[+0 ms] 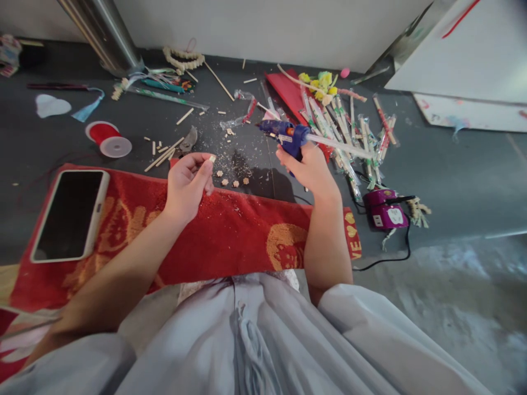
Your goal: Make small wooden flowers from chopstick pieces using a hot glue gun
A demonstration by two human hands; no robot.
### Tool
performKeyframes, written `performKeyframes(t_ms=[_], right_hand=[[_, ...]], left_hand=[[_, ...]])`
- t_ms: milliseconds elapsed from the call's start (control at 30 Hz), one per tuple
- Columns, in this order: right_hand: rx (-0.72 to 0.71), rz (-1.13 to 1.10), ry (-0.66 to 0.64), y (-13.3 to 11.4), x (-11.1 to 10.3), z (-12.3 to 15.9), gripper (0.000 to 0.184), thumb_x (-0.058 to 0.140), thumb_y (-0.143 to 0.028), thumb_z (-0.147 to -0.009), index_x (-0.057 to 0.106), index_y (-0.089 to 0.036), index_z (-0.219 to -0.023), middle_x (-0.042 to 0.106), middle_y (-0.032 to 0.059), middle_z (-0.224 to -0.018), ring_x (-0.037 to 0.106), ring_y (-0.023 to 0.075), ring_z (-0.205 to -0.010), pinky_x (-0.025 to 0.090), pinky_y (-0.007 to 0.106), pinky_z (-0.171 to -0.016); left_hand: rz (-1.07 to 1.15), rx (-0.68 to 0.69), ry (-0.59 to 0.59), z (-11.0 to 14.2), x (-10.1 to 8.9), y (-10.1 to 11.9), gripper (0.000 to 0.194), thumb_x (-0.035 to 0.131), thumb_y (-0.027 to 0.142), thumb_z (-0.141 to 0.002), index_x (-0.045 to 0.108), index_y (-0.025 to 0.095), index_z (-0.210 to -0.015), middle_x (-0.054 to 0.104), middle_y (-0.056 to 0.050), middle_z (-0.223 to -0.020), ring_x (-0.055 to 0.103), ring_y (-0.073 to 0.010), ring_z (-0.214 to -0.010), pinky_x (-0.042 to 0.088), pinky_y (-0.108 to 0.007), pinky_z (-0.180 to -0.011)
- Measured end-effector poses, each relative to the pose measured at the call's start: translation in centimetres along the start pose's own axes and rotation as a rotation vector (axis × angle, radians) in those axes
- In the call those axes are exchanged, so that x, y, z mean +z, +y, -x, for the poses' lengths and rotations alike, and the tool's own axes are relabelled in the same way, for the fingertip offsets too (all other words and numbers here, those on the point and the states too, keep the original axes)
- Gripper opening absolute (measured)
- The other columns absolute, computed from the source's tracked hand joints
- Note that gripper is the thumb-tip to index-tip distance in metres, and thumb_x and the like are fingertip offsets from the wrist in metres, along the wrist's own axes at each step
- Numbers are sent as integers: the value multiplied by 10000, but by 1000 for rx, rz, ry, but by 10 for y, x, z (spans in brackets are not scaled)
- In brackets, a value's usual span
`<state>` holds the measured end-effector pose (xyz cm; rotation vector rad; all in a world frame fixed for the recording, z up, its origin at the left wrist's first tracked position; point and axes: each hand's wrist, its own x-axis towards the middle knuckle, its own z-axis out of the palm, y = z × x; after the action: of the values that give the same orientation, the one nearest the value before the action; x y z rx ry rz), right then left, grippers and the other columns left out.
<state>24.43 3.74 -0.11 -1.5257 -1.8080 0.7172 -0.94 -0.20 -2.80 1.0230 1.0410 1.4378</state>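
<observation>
In my left hand [188,184], thumb and fingers pinch a small pale wooden piece [212,158]. My right hand [315,170] is wrapped round the grip of a blue glue gun [290,137], its nozzle pointing left. A long translucent glue stick [341,145] sticks out of the gun's back. Below and between the hands, several small flower-shaped wooden pieces [236,184] lie in a row at the towel's edge. Thin wooden sticks [164,153] and short cut bits lie just beyond my left hand, beside a greyish tool [189,140] that I cannot make out.
A red towel [230,236] covers the near table edge, with a phone [71,215] on it. A red thread spool [107,139] stands at left. Wrapped sticks [341,126] are heaped at right, near a purple power socket [386,209] with a black cable. A metal pole [105,35] rises behind.
</observation>
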Motion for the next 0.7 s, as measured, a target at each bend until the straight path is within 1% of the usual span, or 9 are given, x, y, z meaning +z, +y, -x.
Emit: performKeyframes(t_ms=[33,100,233,300,400,500,567,633,700], right_hand=[[7,102,14,3,-1,-2,245,639,-393,-870,636,-187,-1003,683,50,-854,653,205,-834,533,346,-771],[32,276,8,10,-3,-3,288,631,-302,-863,611,-174,-1120,695,93,-995,652,269,-980,525,419,-875],[33,544,21,22,-2,-5,376,611,-133,-812,570,-113,-1185,647,183,-1183,586,341,-1145,454,500,-1010],[52,617,-2,28,1,-6,419,604,-79,-780,557,-81,-1196,624,206,-1196,560,349,-1163,430,509,-1034],[64,678,-80,32,3,-5,456,569,-52,-775,542,-44,-1230,611,221,-1184,549,338,-1151,425,494,-1035],[70,750,-121,25,2,-2,519,550,-30,-747,542,-26,-1265,615,226,-1157,553,335,-1120,439,482,-1001],[84,802,-98,14,2,-1,524,549,-24,-730,564,-29,-1254,619,224,-1139,559,337,-1098,443,491,-987],[62,824,-51,0,2,-2,458,529,-40,-763,596,-39,-1217,626,220,-1133,563,337,-1101,439,501,-997],[2,801,-8,-14,5,-8,382,495,-79,-831,619,-54,-1191,634,218,-1138,568,331,-1117,441,490,-1001]], left_hand=[[-3,-8,1,0,0,0,189,774,345,-790,645,222,-853,458,71,-540,393,-66,-386,357,-215,-350],[-2,-21,4,0,0,0,176,774,327,-789,646,220,-847,461,75,-541,392,-60,-386,359,-206,-354],[6,-35,6,1,2,1,158,764,284,-794,637,202,-841,463,85,-533,397,-47,-371,348,-188,-351],[-5,-42,7,1,3,1,149,752,261,-801,626,193,-843,468,88,-533,400,-43,-364,345,-182,-348],[-11,-59,10,0,3,0,156,746,239,-802,610,180,-849,471,93,-528,403,-42,-360,346,-177,-349],[-4,-81,12,-1,4,-1,167,746,236,-799,601,169,-847,448,104,-502,394,-43,-358,344,-171,-350],[-14,-108,36,-1,4,-1,144,725,212,-811,593,166,-844,452,103,-507,385,-40,-361,338,-167,-347],[-49,-132,58,-1,4,-1,94,678,166,-835,586,163,-853,466,97,-529,382,-36,-363,335,-166,-348],[-124,-153,51,-1,4,-1,51,620,129,-862,582,162,-857,468,91,-525,384,-40,-356,326,-170,-350]])
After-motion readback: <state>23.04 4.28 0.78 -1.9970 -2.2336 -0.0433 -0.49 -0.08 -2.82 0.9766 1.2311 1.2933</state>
